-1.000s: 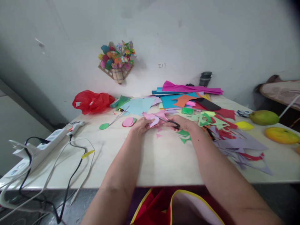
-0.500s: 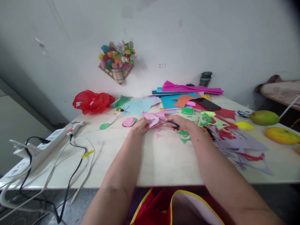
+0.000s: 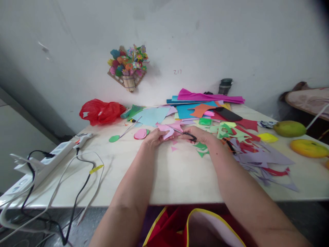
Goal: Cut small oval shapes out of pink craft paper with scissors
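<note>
My left hand is closed on a piece of pink paper, with a pale lilac paper piece lying against it. In my right hand is a pair of scissors with black handles; the blades point left and meet the pink paper. Small pink scraps lie on the table just below the hands. To the left rests a stack of pink ovals, with red and green edges showing under it. Farther left lies a green oval at the end of a thin stick.
Colored paper sheets spread along the back. Green, red and lilac offcuts crowd the right, beside a mango and a black phone. A power strip with loose cables occupies the left. A red plastic bag sits at the back left.
</note>
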The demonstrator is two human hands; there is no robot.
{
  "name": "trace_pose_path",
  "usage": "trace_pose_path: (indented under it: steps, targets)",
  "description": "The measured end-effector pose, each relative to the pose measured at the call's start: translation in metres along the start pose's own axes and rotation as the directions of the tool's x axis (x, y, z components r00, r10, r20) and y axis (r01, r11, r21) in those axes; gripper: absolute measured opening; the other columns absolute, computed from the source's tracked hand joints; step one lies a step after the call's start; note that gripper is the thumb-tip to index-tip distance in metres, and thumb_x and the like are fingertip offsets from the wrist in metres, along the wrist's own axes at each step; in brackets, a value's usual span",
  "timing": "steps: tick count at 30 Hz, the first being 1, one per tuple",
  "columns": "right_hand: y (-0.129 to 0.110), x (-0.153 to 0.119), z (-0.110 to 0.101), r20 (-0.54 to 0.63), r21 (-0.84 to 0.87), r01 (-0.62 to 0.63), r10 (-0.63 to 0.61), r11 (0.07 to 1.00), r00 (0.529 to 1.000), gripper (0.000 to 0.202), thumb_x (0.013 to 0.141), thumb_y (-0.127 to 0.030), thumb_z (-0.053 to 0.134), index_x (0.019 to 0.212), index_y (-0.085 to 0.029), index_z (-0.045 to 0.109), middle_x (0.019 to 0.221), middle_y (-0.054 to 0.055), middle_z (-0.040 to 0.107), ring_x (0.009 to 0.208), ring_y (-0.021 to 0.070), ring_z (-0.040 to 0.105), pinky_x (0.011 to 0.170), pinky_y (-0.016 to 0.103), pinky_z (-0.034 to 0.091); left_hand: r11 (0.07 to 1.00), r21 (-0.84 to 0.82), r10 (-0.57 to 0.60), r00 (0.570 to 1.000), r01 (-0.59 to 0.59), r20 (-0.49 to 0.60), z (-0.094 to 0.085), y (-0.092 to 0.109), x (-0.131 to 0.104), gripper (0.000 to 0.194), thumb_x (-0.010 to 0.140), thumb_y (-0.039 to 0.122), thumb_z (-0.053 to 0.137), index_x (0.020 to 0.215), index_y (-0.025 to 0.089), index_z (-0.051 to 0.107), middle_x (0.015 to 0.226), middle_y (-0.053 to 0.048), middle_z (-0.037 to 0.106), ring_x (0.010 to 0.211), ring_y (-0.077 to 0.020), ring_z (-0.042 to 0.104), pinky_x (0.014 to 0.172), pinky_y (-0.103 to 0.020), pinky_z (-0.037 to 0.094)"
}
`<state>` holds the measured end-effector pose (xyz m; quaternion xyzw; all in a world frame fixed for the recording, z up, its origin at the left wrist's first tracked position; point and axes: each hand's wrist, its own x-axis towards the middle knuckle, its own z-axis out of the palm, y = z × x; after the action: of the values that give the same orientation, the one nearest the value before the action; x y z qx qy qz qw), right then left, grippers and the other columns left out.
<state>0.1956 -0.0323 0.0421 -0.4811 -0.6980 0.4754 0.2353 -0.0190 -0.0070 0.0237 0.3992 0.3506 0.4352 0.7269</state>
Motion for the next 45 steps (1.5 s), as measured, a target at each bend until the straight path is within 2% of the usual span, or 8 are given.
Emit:
trace_pose_path:
  steps: [11,22,27,30,33,37,41,45]
  targets:
    - [-0.003,-0.003,-0.002,-0.003,0.001,-0.007,0.007,1.000,1.000,0.033,0.065,-0.042,0.071,0.064,-0.017,0.050,0.043,-0.005,0.047,0.032,0.0039,0.037,0.032,0.016,0.022,0.999,0.029,-0.013,0.999,0.012,0.048,-0.007,-0.001,0.004,0.013,0.074,0.000,0.060,0.086,0.002,0.066,0.073,-0.014,0.070,0.061,-0.0182,0.068,0.056,-0.022,0.055]
    - [0.006,-0.003,-0.009,0.060,0.008,0.064,-0.064,0.998,0.996,0.037,0.065,-0.046,0.070,0.063,-0.017,0.048,0.043,-0.005,0.045,0.034,0.0044,0.037,0.034,0.017,0.023,0.993,0.105,-0.064,0.996,0.056,0.068,-0.009,0.003,0.000,0.012,0.076,0.000,0.058,0.085,0.001,0.067,0.072,-0.016,0.070,0.057,-0.0164,0.066,0.049,-0.018,0.050]
    - [0.009,-0.002,-0.012,0.079,-0.007,0.070,-0.069,0.998,0.994,0.034,0.065,-0.045,0.071,0.066,-0.017,0.052,0.042,-0.006,0.043,0.035,0.0048,0.037,0.033,0.017,0.024,0.989,0.141,-0.062,0.988,0.042,0.141,-0.013,-0.001,0.004,0.016,0.071,0.008,0.068,0.086,0.002,0.067,0.075,-0.016,0.070,0.064,-0.0183,0.068,0.048,-0.018,0.048]
    - [0.008,-0.002,-0.012,0.081,-0.006,0.039,-0.038,0.999,0.996,0.034,0.066,-0.046,0.070,0.065,-0.017,0.052,0.044,-0.005,0.047,0.035,0.0057,0.041,0.034,0.018,0.029,0.992,0.128,-0.031,0.987,0.012,0.155,-0.013,-0.002,0.006,0.023,0.065,0.012,0.075,0.085,0.003,0.067,0.078,-0.015,0.070,0.072,-0.0208,0.068,0.054,-0.021,0.050]
    - [0.003,-0.006,-0.012,0.095,-0.036,-0.005,0.008,0.999,0.995,0.035,0.071,-0.049,0.066,0.067,-0.017,0.051,0.050,-0.001,0.056,0.038,0.0072,0.048,0.036,0.018,0.034,0.994,0.079,0.067,0.990,-0.077,0.123,-0.009,-0.003,0.007,0.024,0.061,0.014,0.078,0.080,0.005,0.067,0.074,-0.011,0.070,0.072,-0.0199,0.067,0.062,-0.023,0.051]
    - [-0.004,-0.013,-0.014,0.107,-0.053,-0.027,0.032,0.998,0.994,0.034,0.074,-0.049,0.064,0.071,-0.017,0.052,0.054,0.002,0.060,0.039,0.0087,0.052,0.034,0.018,0.031,0.986,0.069,0.154,0.988,-0.153,-0.010,-0.007,-0.005,0.011,0.022,0.058,0.015,0.080,0.068,0.006,0.063,0.062,-0.009,0.066,0.062,-0.0173,0.065,0.059,-0.024,0.051]
    - [-0.006,-0.019,-0.020,0.134,-0.033,-0.073,0.076,0.997,0.988,0.029,0.074,-0.042,0.065,0.070,-0.016,0.055,0.049,0.001,0.058,0.036,0.0085,0.048,0.035,0.020,0.035,0.973,0.073,0.220,0.975,-0.217,-0.035,-0.009,-0.008,0.015,0.027,0.055,0.019,0.081,0.072,0.005,0.064,0.065,-0.010,0.067,0.064,-0.0184,0.065,0.061,-0.026,0.052]
    - [-0.003,-0.025,-0.030,0.149,0.019,-0.051,0.047,0.999,0.988,0.026,0.072,-0.036,0.066,0.062,-0.017,0.052,0.043,-0.002,0.052,0.033,0.0075,0.042,0.034,0.021,0.034,0.962,0.122,0.255,0.962,-0.243,-0.095,-0.011,-0.009,0.016,0.029,0.055,0.021,0.082,0.073,0.007,0.065,0.064,-0.009,0.067,0.062,-0.0173,0.064,0.062,-0.028,0.053]
